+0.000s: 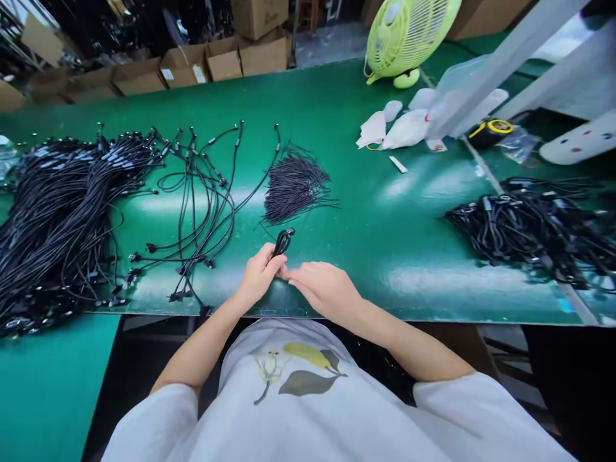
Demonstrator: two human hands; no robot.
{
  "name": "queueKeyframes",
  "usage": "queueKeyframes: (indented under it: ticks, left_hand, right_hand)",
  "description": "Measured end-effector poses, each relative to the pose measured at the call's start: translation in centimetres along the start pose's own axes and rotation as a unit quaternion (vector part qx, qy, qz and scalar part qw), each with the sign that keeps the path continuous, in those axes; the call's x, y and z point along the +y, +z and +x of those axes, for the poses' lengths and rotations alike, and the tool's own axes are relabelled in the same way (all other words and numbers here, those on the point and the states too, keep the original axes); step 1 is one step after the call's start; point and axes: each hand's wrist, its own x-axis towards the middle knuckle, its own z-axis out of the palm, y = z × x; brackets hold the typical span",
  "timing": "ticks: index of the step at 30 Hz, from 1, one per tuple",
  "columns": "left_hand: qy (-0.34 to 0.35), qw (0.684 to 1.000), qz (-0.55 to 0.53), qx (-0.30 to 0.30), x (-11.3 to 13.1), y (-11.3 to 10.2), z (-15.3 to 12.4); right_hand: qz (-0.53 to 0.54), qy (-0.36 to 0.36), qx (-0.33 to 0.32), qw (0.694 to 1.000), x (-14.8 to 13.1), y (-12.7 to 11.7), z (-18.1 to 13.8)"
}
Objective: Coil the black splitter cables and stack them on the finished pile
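A coiled black cable [283,242] stands up out of my left hand [260,273], whose fingers are wrapped round it near the table's front edge. Close against it, my right hand [325,285] has its fingers curled in at the coil's lower end. What the right fingertips pinch is hidden. Just beyond both hands lies a pile of thin black twist ties [294,185]. Several loose black cables [206,199] with plugs at their ends spread to the left of that pile.
A large heap of straight black cables [62,212] covers the table's left end. Bundled cables [534,231] lie at the right. Further back are a green fan [409,38], white gloves [404,130], a tape measure [491,131] and a slanting metal post [505,70]. Cardboard boxes [139,77] line the far edge.
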Motion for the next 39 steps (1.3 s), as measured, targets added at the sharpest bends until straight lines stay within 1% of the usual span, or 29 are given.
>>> queueKeyframes:
  ticks: [2, 3, 4, 6, 7, 8, 9, 11, 13, 14, 17, 19, 21, 23, 25, 27, 30, 32, 33, 34, 36, 37, 38, 39]
  left_hand:
    - [0.009, 0.998, 0.060, 0.002, -0.5, 0.1, 0.1]
    - [0.024, 0.994, 0.109, 0.000, -0.8, 0.1, 0.2]
    - [0.043, 0.985, 0.168, -0.007, -1.0, 0.0, 0.2]
    - [0.088, 0.957, 0.274, -0.035, -1.2, -0.3, 0.2]
    - [0.103, 0.946, 0.304, -0.052, -1.1, -0.6, 0.2]
    - [0.110, 0.940, 0.315, -0.064, -1.1, -1.0, 0.2]
    - [0.107, 0.942, 0.311, -0.067, -0.9, -1.5, 0.2]
    - [0.077, 0.959, 0.268, -0.053, -0.7, -2.4, 0.2]
    - [0.048, 0.977, 0.202, -0.035, -0.7, -3.0, 0.2]
    - [0.045, 0.983, 0.175, -0.035, -0.8, -3.1, 0.2]
    - [0.062, 0.990, 0.121, -0.034, -1.1, -2.8, 0.4]
    - [0.056, 0.995, 0.076, -0.031, -1.3, -2.3, 0.6]
    - [0.037, 0.999, 0.008, -0.028, -1.5, -1.8, 0.7]
    - [0.029, 0.998, -0.049, -0.025, -1.4, -1.6, 0.7]
    - [0.043, 0.996, -0.070, -0.019, -1.2, -1.6, 0.7]
    - [0.067, 0.996, -0.057, -0.023, -0.8, -1.7, 0.6]
    - [0.101, 0.994, -0.017, -0.043, -0.2, -1.8, 0.4]
    - [0.125, 0.991, -0.008, -0.049, 0.0, -1.7, 0.4]
    - [0.136, 0.989, -0.013, -0.050, 0.0, -1.5, 0.4]
    - [0.144, 0.988, -0.025, -0.049, 0.0, -1.3, 0.4]
    - [0.153, 0.986, -0.059, -0.040, -0.2, -0.8, 0.4]
    - [0.157, 0.984, -0.075, -0.036, -0.2, -0.6, 0.4]
    - [0.161, 0.982, -0.089, -0.033, -0.3, -0.4, 0.4]
    - [0.167, 0.980, -0.101, -0.036, -0.2, -0.3, 0.3]
  right_hand:
    - [-0.069, -0.042, 0.056, 0.995, -0.3, -0.3, 0.4]
    - [-0.095, -0.054, 0.061, 0.992, -0.2, -0.3, 0.8]
    - [-0.118, -0.060, 0.043, 0.990, 0.2, -0.2, 1.2]
    - [-0.149, -0.051, -0.042, 0.987, 1.5, 0.5, 2.1]
    - [-0.155, -0.036, -0.082, 0.984, 2.3, 0.9, 2.3]
    - [-0.160, -0.017, -0.106, 0.981, 3.0, 1.2, 2.4]
    - [-0.163, 0.001, -0.111, 0.980, 3.7, 1.5, 2.2]
    - [-0.169, 0.024, -0.071, 0.983, 4.7, 1.8, 1.7]
    - [-0.168, 0.021, -0.029, 0.985, 5.0, 1.9, 1.1]
    - [-0.167, 0.013, -0.024, 0.986, 4.9, 2.0, 0.9]
    - [-0.154, 0.001, -0.054, 0.987, 4.5, 2.5, 0.6]
    - [-0.132, 0.017, -0.069, 0.989, 4.3, 3.1, 0.6]
    - [-0.106, 0.038, -0.077, 0.991, 4.3, 3.6, 0.6]
    - [-0.070, 0.064, -0.081, 0.992, 4.3, 3.8, 0.7]
    - [0.001, 0.086, -0.092, 0.992, 4.2, 3.7, 0.8]
    - [0.109, 0.100, -0.101, 0.984, 3.8, 3.6, 1.0]
    - [0.274, 0.121, -0.111, 0.948, 3.2, 3.3, 1.5]
    - [0.368, 0.140, -0.112, 0.912, 3.0, 3.3, 1.9]
    - [0.423, 0.153, -0.112, 0.886, 3.0, 3.4, 2.1]
    - [0.486, 0.169, -0.112, 0.850, 3.0, 3.4, 2.3]
    - [0.606, 0.191, -0.120, 0.763, 3.2, 3.3, 2.6]
    - [0.648, 0.193, -0.129, 0.725, 3.2, 3.2, 2.7]
    - [0.674, 0.189, -0.143, 0.699, 3.2, 3.1, 2.7]
    - [0.687, 0.180, -0.159, 0.686, 3.2, 2.9, 2.8]
